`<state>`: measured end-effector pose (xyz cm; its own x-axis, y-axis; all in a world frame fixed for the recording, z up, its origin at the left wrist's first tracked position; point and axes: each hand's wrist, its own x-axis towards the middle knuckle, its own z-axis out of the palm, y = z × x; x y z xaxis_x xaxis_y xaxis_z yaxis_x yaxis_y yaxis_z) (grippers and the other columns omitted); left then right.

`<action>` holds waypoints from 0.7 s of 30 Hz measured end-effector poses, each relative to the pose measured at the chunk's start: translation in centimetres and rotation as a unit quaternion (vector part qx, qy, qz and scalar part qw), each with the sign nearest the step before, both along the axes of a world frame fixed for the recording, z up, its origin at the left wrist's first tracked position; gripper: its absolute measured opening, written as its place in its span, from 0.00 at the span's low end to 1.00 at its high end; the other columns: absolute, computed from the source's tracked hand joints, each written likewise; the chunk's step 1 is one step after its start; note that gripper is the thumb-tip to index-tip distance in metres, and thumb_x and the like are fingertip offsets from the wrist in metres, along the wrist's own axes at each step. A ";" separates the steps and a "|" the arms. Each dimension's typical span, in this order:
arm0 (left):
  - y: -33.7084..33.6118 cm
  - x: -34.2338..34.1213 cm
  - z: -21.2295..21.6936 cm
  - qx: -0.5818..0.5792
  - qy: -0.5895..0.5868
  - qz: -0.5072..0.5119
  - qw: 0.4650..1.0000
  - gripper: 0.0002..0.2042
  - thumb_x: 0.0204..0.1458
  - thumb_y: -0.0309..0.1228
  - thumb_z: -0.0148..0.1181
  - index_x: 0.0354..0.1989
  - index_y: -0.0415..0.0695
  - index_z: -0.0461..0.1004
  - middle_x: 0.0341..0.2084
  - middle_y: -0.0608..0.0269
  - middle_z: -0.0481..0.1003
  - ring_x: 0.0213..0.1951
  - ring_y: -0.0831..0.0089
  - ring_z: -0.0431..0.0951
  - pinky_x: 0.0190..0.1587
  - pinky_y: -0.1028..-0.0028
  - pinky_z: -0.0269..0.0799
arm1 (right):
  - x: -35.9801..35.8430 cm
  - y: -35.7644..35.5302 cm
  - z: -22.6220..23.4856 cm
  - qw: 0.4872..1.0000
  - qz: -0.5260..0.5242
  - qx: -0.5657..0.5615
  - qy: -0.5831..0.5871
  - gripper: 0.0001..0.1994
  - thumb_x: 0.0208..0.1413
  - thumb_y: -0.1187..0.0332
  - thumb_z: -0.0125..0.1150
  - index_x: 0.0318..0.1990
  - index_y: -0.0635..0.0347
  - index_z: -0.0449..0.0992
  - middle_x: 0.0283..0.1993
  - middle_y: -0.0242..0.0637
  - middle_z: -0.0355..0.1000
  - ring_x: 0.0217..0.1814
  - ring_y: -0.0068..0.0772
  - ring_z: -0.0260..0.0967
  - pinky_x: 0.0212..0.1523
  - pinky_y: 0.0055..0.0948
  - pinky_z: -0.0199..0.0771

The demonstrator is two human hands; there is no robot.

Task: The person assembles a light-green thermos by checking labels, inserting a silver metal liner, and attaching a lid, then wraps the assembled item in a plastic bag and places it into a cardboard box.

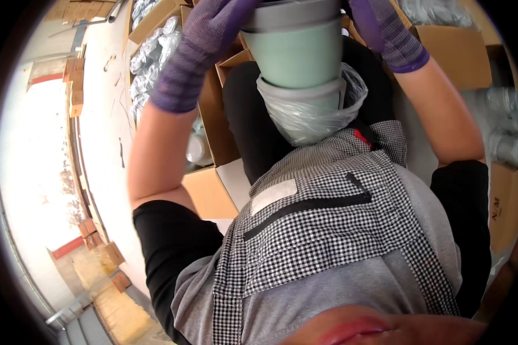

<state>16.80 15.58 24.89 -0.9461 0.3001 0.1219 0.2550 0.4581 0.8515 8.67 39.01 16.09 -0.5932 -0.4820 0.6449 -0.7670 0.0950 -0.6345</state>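
A pale green pot (293,54) with a grey upper band stands upright in front of me, its top cut off by the picture's edge. My left hand (221,23), in a purple glove, grips it at the upper left. On its other side my right hand (374,26), gloved alike, closes on the pot's upper right; the fingertips of both hands are partly out of view. Below, the pot's lower end meets a second pot (305,98) with a grey rim, between my thighs. A clear plastic bag (311,123) wraps this lower pot.
An open cardboard box (221,132) is beside my left leg, with bagged items (155,63) past it. Another carton (454,54) stands at the far right, near plastic-wrapped wares (506,115). A further box (503,207) is by my right elbow.
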 end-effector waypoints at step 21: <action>-2.2 6.2 -5.2 0.200 0.150 0.092 0.964 0.24 0.66 0.41 0.44 0.58 0.32 0.71 0.56 0.46 0.73 0.61 0.60 0.72 0.59 0.67 0.69 | 5.6 1.0 6.1 0.959 0.269 -0.026 -0.085 0.21 0.70 0.61 0.44 0.62 0.64 0.70 0.64 0.49 0.69 0.64 0.38 0.71 0.68 0.40 0.68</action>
<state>23.02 13.41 19.65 -0.8826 0.0030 0.4701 0.4637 0.1700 0.8696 14.32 40.00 22.24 -0.3664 -0.7173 0.5926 -0.5820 -0.3202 -0.7475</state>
